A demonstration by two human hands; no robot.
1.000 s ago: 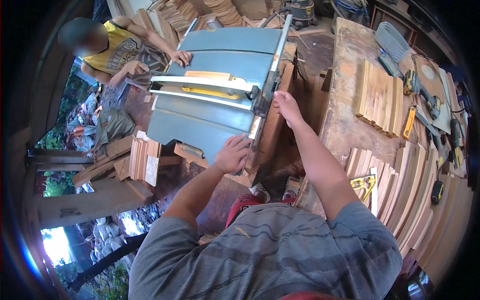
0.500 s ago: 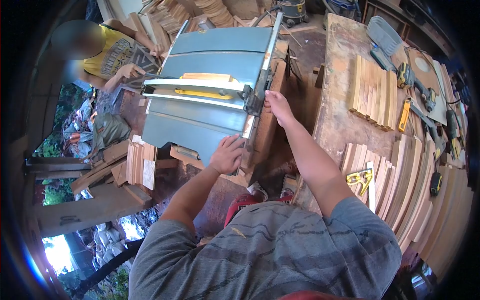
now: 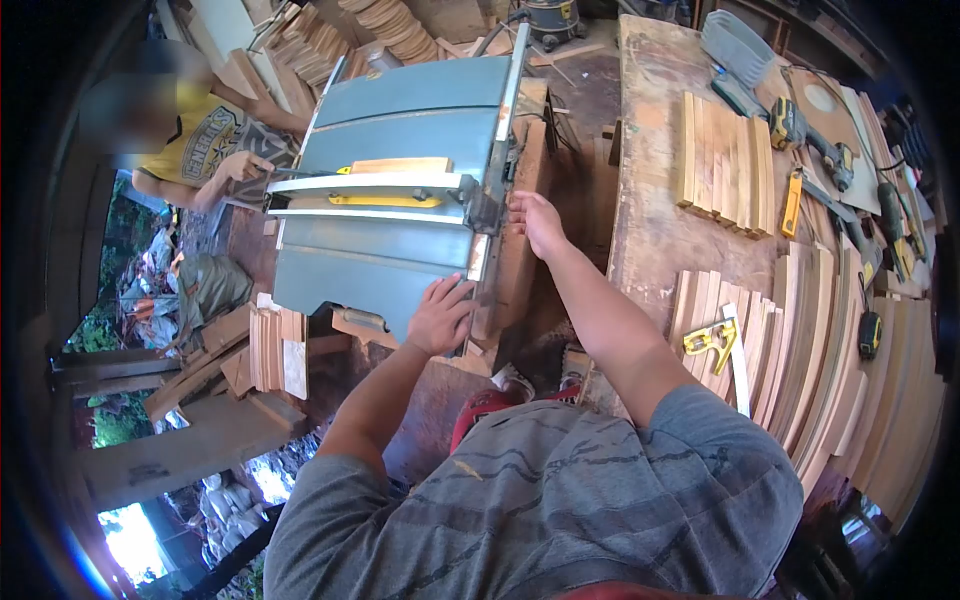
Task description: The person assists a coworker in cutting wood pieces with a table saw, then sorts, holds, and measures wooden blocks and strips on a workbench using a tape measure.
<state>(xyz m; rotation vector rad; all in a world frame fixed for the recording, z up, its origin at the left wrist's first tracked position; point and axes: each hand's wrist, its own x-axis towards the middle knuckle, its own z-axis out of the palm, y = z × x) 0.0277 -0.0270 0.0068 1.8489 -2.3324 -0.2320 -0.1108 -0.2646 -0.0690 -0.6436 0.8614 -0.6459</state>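
My left hand [image 3: 441, 316] lies with its fingers spread on the near right corner of a blue-green table saw top [image 3: 350, 270]. My right hand [image 3: 537, 222] is beside the saw's right edge, close to the black end clamp [image 3: 486, 205] of the metal fence [image 3: 370, 184]. Its fingers are bent, and I see nothing between them. A yellow push stick [image 3: 385, 201] lies along the fence, and a short wooden piece [image 3: 402, 165] lies just beyond it.
A co-worker in a yellow top [image 3: 205, 145] stands left of the saw, one hand at the fence's far end. The workbench [image 3: 640, 150] on the right holds stacked wood strips [image 3: 725, 165], a drill [image 3: 788, 124], a yellow square [image 3: 712, 345] and a tape measure [image 3: 870, 335].
The view has shifted, so the saw and bench appear further left. My right hand has come away from the fence clamp, its fingers looser. The co-worker's hand has left the saw top.
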